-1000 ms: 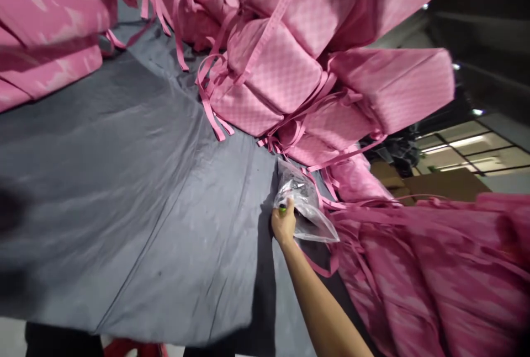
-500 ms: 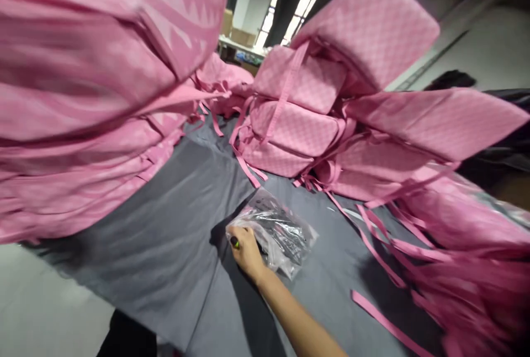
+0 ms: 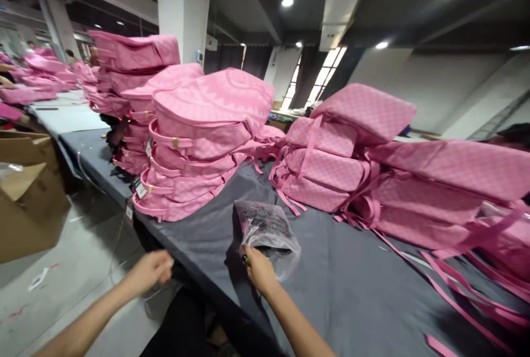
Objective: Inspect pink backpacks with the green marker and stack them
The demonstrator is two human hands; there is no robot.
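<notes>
On the dark grey tabletop (image 3: 331,274) lies a clear plastic bag (image 3: 271,227) with dark contents that I cannot make out. My right hand (image 3: 259,268) is closed at the bag's near left edge, with a small dark and green object (image 3: 244,259) showing in the grip. Off the table's front edge, over the floor, my left hand (image 3: 152,270) has its fingers curled together; whatever they hold, if anything, is too small or blurred to tell.
Stacked pink backpacks (image 3: 186,169) stand left of the bag, more checked pink ones (image 3: 323,169) behind and right. Loose straps (image 3: 451,285) trail across the right side. An open cardboard box (image 3: 28,208) sits on the floor at far left.
The view has swung left and drawn back, showing more of the room. My left hand has come into view. The plastic bag is turned differently, still in my right hand.
</notes>
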